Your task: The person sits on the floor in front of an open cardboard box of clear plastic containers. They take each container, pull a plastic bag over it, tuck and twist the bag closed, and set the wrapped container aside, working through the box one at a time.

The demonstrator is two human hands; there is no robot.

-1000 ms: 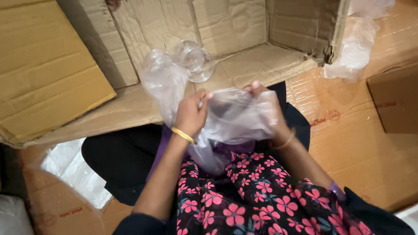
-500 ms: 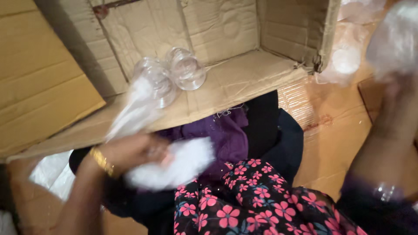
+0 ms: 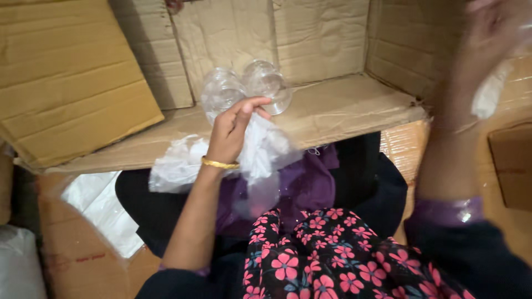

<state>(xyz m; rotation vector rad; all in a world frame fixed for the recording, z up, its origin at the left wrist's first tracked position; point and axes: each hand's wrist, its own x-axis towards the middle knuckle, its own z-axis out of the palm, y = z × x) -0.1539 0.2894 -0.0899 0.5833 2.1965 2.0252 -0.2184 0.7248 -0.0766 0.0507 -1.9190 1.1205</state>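
Left hand (image 3: 231,130) clutching crumpled, translucent plastic bag (image 3: 260,152), cardboard flap (image 3: 338,113) behind

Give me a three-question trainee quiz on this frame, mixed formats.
1. True or false: the left hand grips a clear plastic bag.
2. What lies on the cardboard flap just past that hand? A) clear glass tumblers B) a metal spoon C) a red book
3. What is on the left wrist?

Key:
1. True.
2. A.
3. A gold bangle. The right hand is raised and too blurred to judge.
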